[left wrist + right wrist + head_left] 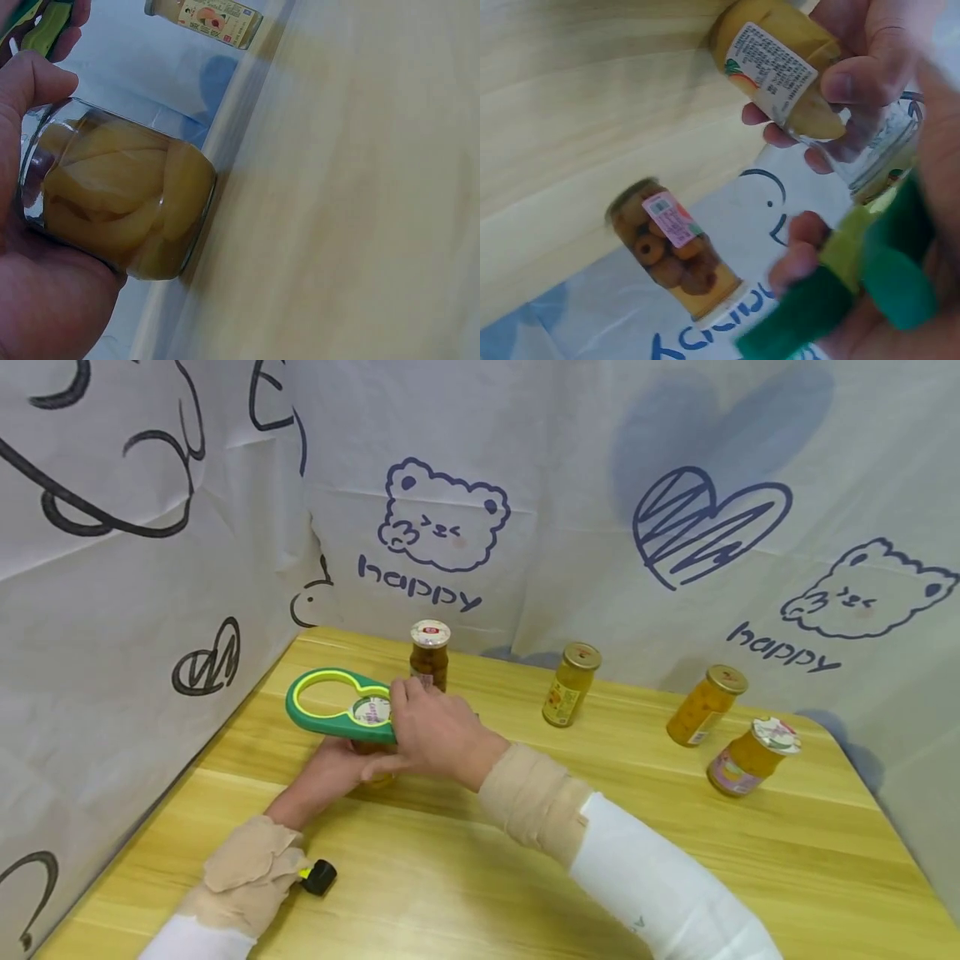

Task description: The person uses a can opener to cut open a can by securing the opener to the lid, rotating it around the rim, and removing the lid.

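A glass jar of yellow fruit pieces (pixel 112 180) stands upright on the table, gripped around its side by my left hand (pixel 330 772). Over the jar's top lies a green jar opener (pixel 333 724) with a lime-yellow inner edge and two joined round openings. The jar's patterned lid (pixel 371 710) shows through the smaller opening. My right hand (pixel 442 735) grips the opener's right end from above, its fingers curled round it. In the right wrist view a white label (pixel 769 71) shows on the jar.
Just behind the hands stands a jar of dark round fruit (pixel 429 664). Farther right are a gold-lidded yellow jar (pixel 570 689), an orange jar (pixel 702 710) and a squat jar with a patterned lid (pixel 746 760). White drawn-on sheets (pixel 570 510) rise along the table's back and left edges.
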`<state>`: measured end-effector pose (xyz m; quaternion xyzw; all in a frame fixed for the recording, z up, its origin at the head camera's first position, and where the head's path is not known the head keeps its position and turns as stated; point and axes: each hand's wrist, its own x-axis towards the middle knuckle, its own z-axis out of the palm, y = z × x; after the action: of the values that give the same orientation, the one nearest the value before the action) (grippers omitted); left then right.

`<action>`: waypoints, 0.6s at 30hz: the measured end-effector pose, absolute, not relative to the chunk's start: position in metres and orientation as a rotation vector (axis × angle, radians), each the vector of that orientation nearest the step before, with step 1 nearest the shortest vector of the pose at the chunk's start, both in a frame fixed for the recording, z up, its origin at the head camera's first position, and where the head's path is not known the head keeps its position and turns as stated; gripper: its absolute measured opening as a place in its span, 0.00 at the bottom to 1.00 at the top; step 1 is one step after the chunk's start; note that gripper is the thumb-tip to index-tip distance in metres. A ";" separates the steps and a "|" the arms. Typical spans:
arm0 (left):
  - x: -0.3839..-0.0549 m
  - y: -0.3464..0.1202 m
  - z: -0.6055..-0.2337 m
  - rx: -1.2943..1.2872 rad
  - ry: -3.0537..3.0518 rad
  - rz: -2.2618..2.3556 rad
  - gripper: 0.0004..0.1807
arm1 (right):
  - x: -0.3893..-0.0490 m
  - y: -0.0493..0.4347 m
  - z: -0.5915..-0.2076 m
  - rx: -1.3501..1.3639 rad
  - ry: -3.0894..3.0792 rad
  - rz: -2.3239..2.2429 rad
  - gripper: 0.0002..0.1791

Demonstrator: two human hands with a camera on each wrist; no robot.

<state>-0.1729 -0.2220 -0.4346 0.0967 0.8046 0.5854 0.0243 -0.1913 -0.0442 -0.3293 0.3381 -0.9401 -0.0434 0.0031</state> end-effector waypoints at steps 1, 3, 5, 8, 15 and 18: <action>-0.173 -0.222 -0.435 0.292 2.468 1.831 0.31 | -0.191 -0.045 -0.328 1.072 -2.960 -0.181 0.56; -0.174 -0.221 -0.435 0.301 2.425 1.870 0.31 | -0.189 -0.047 -0.326 1.099 -2.975 -0.268 0.56; -0.174 -0.221 -0.436 0.310 2.402 1.886 0.31 | -0.187 -0.048 -0.324 1.116 -2.979 -0.335 0.53; -0.174 -0.222 -0.437 0.310 2.403 1.881 0.31 | -0.185 -0.050 -0.321 1.118 -2.966 -0.403 0.51; -0.176 -0.221 -0.434 0.314 2.470 1.831 0.39 | -0.182 -0.056 -0.317 1.105 -3.005 -0.419 0.58; -0.176 -0.221 -0.432 0.310 2.487 1.808 0.40 | -0.183 -0.057 -0.317 1.111 -3.028 -0.425 0.61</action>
<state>-0.1764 -0.2208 -0.4316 0.1003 0.8046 0.5847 0.0256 -0.1832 -0.0569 -0.3166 0.3410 -0.9293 -0.1303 -0.0556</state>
